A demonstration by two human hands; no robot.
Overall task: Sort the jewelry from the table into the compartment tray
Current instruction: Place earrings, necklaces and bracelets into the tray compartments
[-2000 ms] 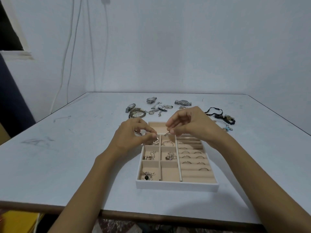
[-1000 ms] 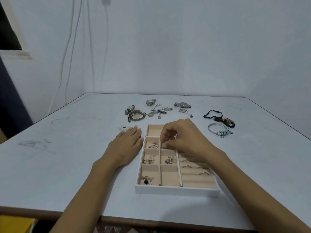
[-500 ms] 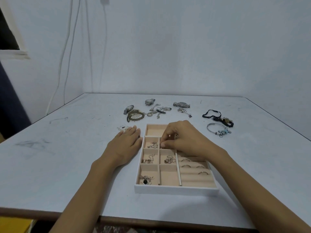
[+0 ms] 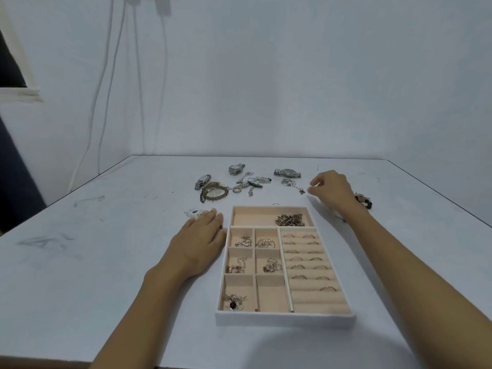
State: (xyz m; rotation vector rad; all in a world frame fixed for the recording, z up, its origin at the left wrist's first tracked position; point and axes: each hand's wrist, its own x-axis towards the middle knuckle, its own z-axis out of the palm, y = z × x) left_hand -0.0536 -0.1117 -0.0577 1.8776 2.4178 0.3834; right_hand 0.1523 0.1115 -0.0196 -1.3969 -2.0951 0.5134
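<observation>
The white compartment tray (image 4: 285, 321) with beige lining lies at the table's centre. Its wide back compartment holds a chain pile (image 4: 290, 219), the right slots hold several rings (image 4: 306, 258), and small pieces lie in the left cells. My left hand (image 4: 198, 246) rests flat on the table against the tray's left side. Beyond the tray's back right corner, my right hand (image 4: 332, 190) hovers with loosely curled fingers holding nothing, its fingertips just right of a small charm chain (image 4: 292, 185).
Loose jewelry lies behind the tray: three watches (image 4: 203, 179) (image 4: 236, 169) (image 4: 287, 172), a gold chain bundle (image 4: 214, 193), silver chains (image 4: 251, 183). A dark bead bracelet (image 4: 364, 202) peeks from behind my right wrist. Tiny clear pieces (image 4: 193, 213) sit by my left fingertips.
My right hand has left the tray and moved to the back right, next to the charm chain. The chain pile in the back compartment is now uncovered. My left hand has stayed put.
</observation>
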